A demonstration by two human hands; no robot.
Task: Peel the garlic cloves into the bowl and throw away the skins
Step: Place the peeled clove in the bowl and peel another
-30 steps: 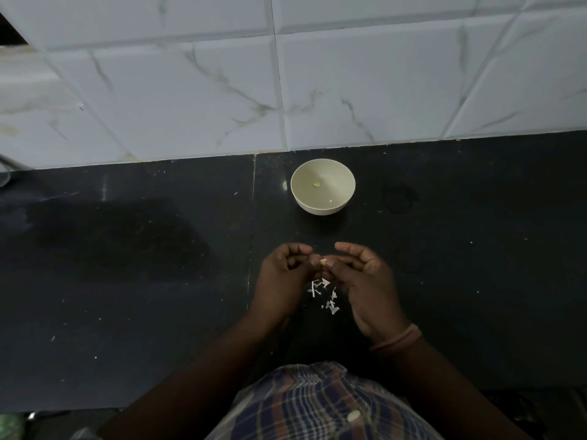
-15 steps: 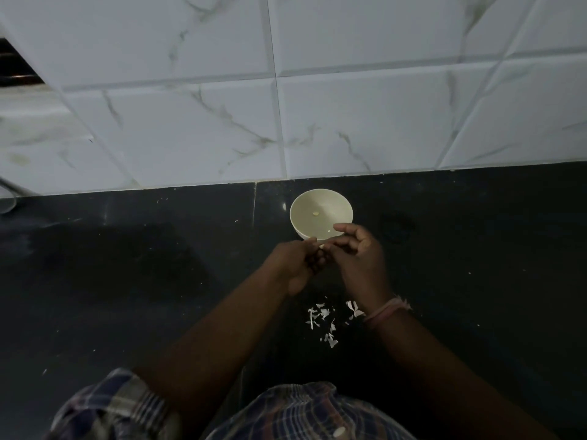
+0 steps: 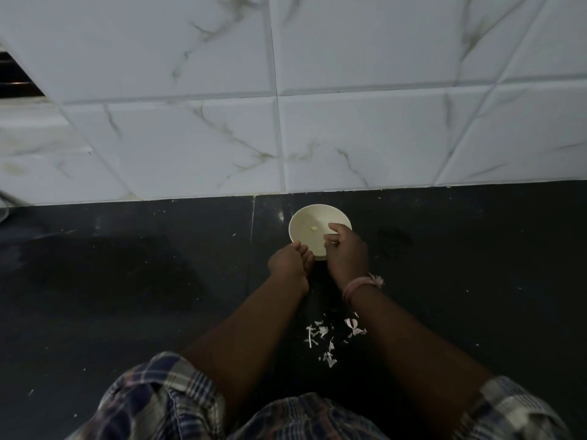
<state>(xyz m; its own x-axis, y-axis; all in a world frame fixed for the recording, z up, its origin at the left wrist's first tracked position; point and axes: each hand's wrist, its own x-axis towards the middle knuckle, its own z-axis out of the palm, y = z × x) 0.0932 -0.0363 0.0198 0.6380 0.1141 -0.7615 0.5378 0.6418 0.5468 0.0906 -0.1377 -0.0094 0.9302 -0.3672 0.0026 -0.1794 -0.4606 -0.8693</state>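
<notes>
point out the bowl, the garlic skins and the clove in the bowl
bowl (image 3: 300, 222): head view, bare inner wall on its left side
garlic skins (image 3: 323, 330): head view, a pale flake near the middle of the pile
clove (image 3: 313, 228): head view, the small pale piece on the bowl's floor

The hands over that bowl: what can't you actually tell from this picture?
Head view only:
- Whether the right hand holds a clove: its curled fingers hide it.
- What the left hand holds, if anything: seen from the back, fingers tucked.
- The bowl's near rim: covered by both hands.
- Some garlic skins: partly under the right forearm.
- Any bin: out of frame.
</notes>
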